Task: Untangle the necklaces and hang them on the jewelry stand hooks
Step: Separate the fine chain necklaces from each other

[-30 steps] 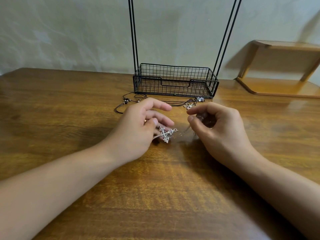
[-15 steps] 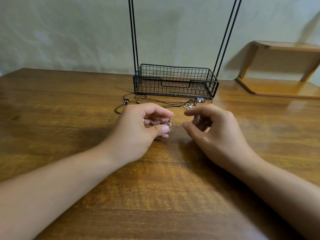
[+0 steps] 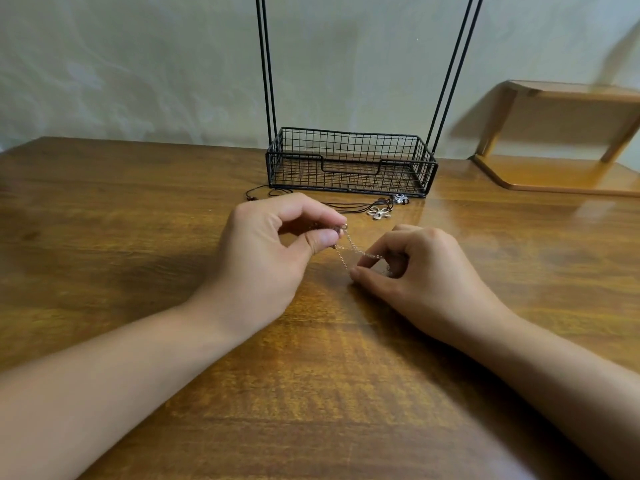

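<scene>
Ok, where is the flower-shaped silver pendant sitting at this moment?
In the head view, the flower pendant lies flat on the table, right of centre, just in front of the wire basket and beyond the right hand.

A thin silver chain (image 3: 349, 252) stretches taut between the two hands above the worktop. Black-cord necklaces (image 3: 349, 205), one with a flower pendant (image 3: 379, 212), lie seemingly tangled before the black wire jewelry stand (image 3: 349, 164).

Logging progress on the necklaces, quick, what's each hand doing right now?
Left hand: pinching one end of the silver chain between thumb and forefinger.
Right hand: fingers curled, pinching the same chain at its other end, low over the table.
</scene>
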